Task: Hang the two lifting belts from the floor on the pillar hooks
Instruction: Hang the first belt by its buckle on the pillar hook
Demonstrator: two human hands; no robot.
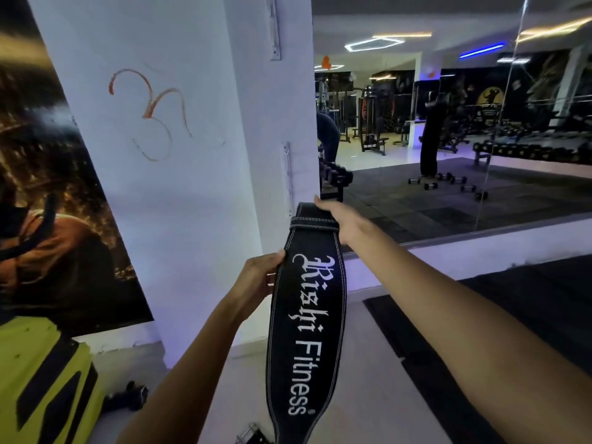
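Observation:
A black lifting belt (309, 328) with white stitching and white lettering hangs lengthwise in front of me. My right hand (344, 219) grips its narrow upper end, close to the pillar's corner. My left hand (259, 280) pinches the belt's left edge a little lower. On the white pillar (179, 187), a white hook rail (286, 177) is fixed just above and left of the belt's top end. A second hook rail (275, 27) sits higher up the same face. The belt's lower end, with a metal buckle (251, 435), reaches the bottom of the view. No second belt is visible.
A dark poster (48, 200) covers the wall at the left, above a yellow and black machine (41, 379). A large mirror (464, 123) at the right reflects gym machines and dumbbells. A dumbbell rack (333, 177) stands behind the pillar. Black mats (448, 363) lie on the floor.

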